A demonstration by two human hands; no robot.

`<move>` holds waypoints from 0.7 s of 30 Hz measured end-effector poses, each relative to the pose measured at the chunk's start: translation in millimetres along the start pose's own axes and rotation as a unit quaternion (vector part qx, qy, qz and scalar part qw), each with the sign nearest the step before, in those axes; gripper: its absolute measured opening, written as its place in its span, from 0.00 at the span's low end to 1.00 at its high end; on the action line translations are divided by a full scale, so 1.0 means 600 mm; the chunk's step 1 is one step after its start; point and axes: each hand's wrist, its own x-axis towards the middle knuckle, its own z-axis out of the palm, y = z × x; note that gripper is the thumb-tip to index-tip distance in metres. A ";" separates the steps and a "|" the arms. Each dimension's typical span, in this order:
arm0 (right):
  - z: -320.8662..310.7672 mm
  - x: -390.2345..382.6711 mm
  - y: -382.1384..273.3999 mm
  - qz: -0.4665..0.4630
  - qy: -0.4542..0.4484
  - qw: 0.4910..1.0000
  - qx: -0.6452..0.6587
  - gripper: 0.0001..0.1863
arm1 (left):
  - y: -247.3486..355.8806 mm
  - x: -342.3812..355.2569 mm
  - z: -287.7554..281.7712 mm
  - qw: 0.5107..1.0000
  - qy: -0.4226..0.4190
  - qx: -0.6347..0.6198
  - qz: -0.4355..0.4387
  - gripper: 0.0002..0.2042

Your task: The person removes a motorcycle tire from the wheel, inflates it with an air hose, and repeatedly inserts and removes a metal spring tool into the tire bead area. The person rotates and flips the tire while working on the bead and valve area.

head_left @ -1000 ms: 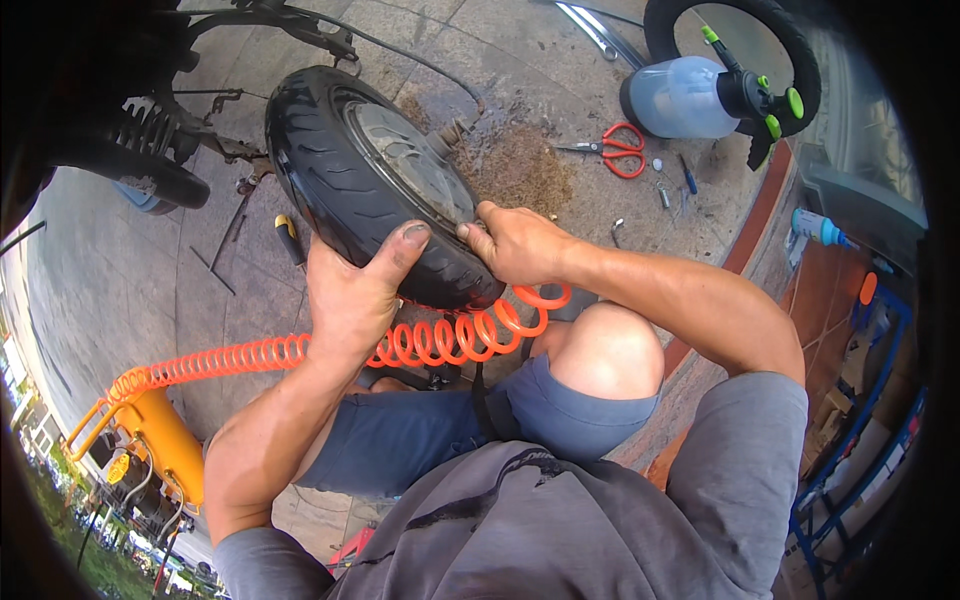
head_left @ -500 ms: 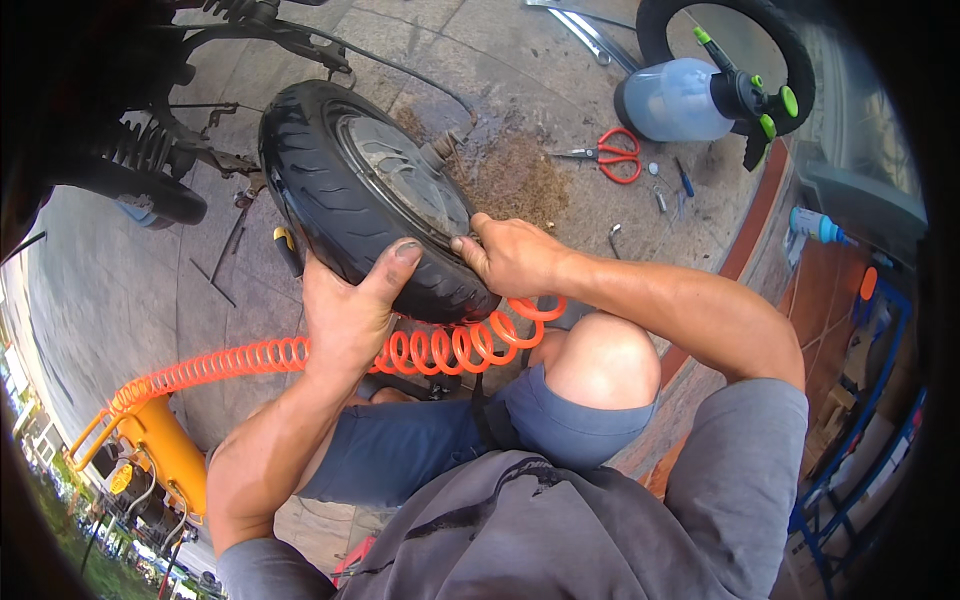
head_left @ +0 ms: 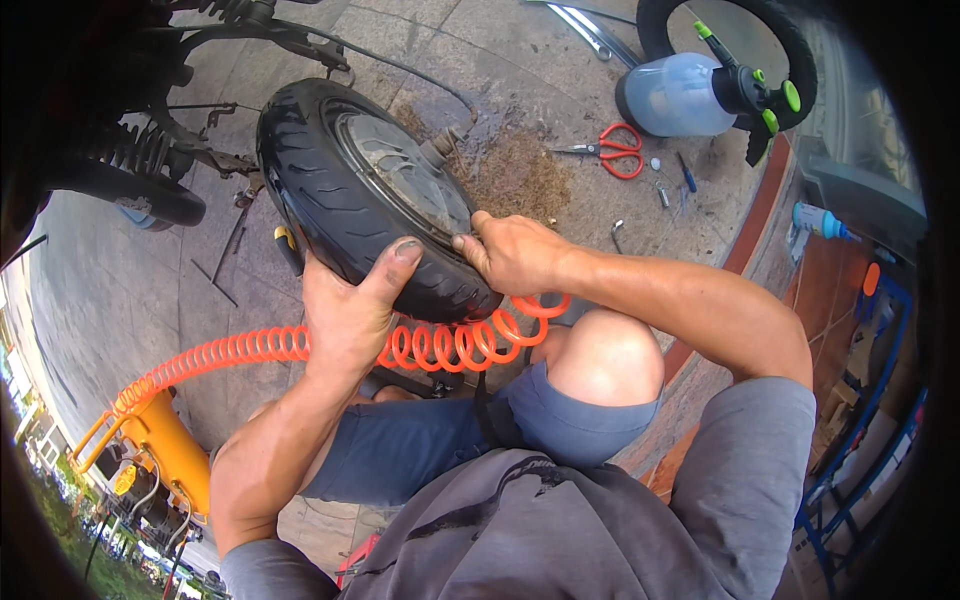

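A scooter wheel with a black tyre and a grey metal hub leans tilted in front of me. My left hand grips the tyre's near side, thumb laid across the tread and fingers hidden behind it. At the lower right of the rim, my right hand is closed, thumb pressed against bent fingers. What lies inside that grip is hidden. An orange coiled air hose passes under the tyre, its coils reaching below my right wrist.
A yellow air tank stands lower left; dark vehicle suspension upper left. Red-handled scissors, a small screwdriver and wrenches lie beyond the wheel. A spray bottle stands by another tyre; a blue bottle lies at right.
Both hands keep their hold at the wheel. The tyre has shifted very slightly; the view has moved a little.
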 end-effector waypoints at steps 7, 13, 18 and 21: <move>0.000 0.001 -0.003 0.002 -0.002 1.000 -0.001 0.31 | 0.000 0.000 0.004 1.000 0.017 -0.007 0.004 0.28; 0.002 0.003 0.000 0.006 -0.009 1.000 -0.004 0.31 | 0.004 0.000 0.003 1.000 0.010 -0.009 0.003 0.26; 0.008 0.005 0.002 -0.009 0.019 1.000 0.004 0.27 | 0.008 0.000 0.003 1.000 0.005 -0.007 0.005 0.26; 0.009 0.005 0.004 -0.007 0.015 1.000 0.004 0.27 | 0.008 -0.001 0.006 1.000 0.009 -0.013 0.017 0.25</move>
